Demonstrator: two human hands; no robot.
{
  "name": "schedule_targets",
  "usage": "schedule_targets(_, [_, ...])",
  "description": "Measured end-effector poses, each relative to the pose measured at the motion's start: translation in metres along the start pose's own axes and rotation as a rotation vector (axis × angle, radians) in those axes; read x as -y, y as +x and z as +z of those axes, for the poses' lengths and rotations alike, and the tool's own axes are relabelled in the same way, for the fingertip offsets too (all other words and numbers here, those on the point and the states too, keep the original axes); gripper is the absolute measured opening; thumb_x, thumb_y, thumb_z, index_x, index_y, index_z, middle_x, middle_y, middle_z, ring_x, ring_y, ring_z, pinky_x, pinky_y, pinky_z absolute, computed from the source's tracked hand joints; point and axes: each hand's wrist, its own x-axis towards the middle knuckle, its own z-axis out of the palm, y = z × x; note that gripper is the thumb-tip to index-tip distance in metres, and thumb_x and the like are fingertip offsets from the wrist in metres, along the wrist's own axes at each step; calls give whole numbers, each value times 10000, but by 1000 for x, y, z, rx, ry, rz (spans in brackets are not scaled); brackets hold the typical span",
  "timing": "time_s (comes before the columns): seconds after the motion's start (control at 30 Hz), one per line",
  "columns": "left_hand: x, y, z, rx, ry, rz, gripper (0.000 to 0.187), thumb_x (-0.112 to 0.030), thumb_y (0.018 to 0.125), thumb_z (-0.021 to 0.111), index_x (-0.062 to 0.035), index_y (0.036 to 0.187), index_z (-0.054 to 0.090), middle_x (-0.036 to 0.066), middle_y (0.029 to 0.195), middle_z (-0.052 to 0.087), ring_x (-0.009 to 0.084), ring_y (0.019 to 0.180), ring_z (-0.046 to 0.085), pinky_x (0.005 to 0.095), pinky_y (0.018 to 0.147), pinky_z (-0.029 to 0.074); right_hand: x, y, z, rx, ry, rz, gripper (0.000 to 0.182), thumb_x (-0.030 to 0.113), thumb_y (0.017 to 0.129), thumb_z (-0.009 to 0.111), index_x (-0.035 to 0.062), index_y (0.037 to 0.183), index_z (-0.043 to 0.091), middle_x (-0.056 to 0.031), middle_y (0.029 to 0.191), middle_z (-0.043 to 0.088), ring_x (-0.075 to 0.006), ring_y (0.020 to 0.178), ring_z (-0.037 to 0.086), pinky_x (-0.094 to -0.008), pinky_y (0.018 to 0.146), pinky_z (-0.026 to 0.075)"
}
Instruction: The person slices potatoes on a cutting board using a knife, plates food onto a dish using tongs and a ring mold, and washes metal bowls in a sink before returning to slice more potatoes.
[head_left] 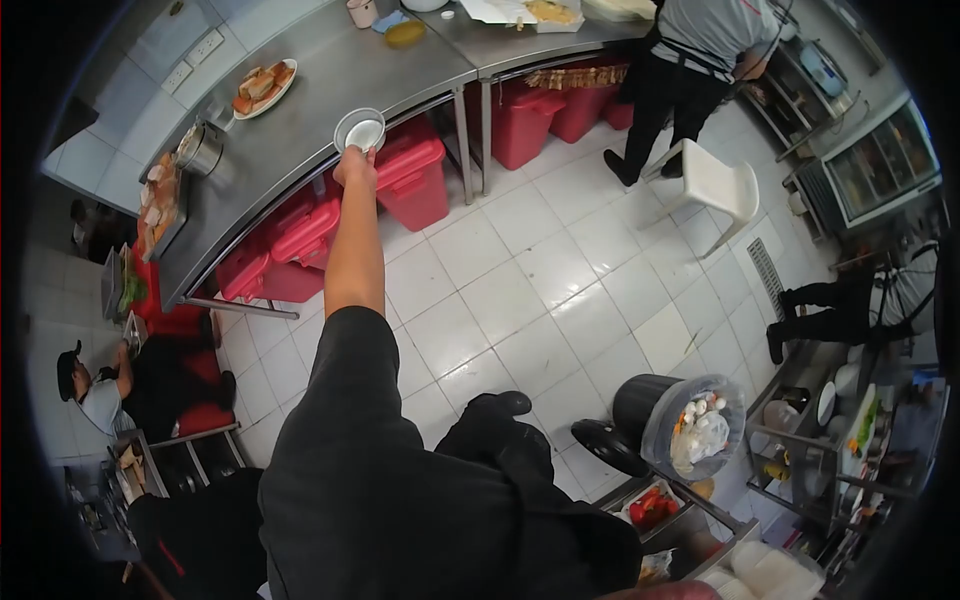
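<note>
My left hand [356, 168] reaches out at arm's length, its fingers closed on the near rim of a small round metal bowl [343, 131]. Something white and round shows inside the bowl. It overlaps the front edge of the steel counter [420, 60] in this view. Low at the bottom edge, part of what looks like my right hand [665, 592] shows, its fingers hidden. Close to it are a tray of red food pieces [652, 507] and pale plastic containers [770, 572].
On the counter are a plate of bread [265, 90], a metal pot [199, 149] and a bread tray [160, 205]. Red bins [410, 175] stand beneath. A white stool [710, 185], a lined trash bin [700, 425] and its lid [608, 447] are on the floor. Several people work around.
</note>
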Motion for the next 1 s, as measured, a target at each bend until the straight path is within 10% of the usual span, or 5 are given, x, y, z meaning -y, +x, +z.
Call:
schedule_targets(0.33, [15, 50, 47, 454, 306, -378, 778, -456, 841, 616, -88, 1413, 236, 220, 1413, 268, 407, 1233, 363, 544, 1025, 306, 8, -1, 24, 86, -66, 13, 114, 161, 754, 634, 52, 780, 617, -78, 689, 631, -172, 580, 594, -320, 538, 471])
schedule_targets(0.4, [78, 57, 5, 804, 483, -221, 789, -543, 828, 578, -83, 1388, 267, 244, 1377, 310, 378, 1171, 427, 512, 947, 401, 5, -4, 25, 84, -58, 6, 106, 163, 748, 632, 59, 767, 618, -79, 685, 631, -176, 577, 596, -325, 535, 471])
schedule_targets(0.67, [209, -98, -209, 606, 1147, -671, 694, -403, 776, 681, -69, 1321, 412, 237, 1367, 347, 408, 1099, 489, 468, 781, 493, -50, -50, 10, -27, 31, 39, 84, 169, 726, 625, 86, 712, 620, -81, 667, 632, -191, 566, 601, -344, 525, 471])
schedule_targets(0.83, [217, -199, -260, 1014, 1576, -447, 361, -292, 752, 663, 36, 896, 618, 192, 832, 650, 341, 749, 631, 415, 611, 514, -140, -131, 6, -178, 149, 192, 77, 172, 712, 621, 103, 678, 622, -83, 655, 632, -201, 559, 605, -356, 518, 471])
schedule_targets(1.0, [226, -312, -284, 1862, 1667, 487, 219, -224, 752, 639, -8, 787, 644, 152, 757, 652, 217, 710, 630, 356, 655, 508, -272, -288, 54, -385, 313, 499, 78, 176, 698, 616, 120, 644, 623, -85, 644, 632, -211, 552, 608, -367, 511, 470])
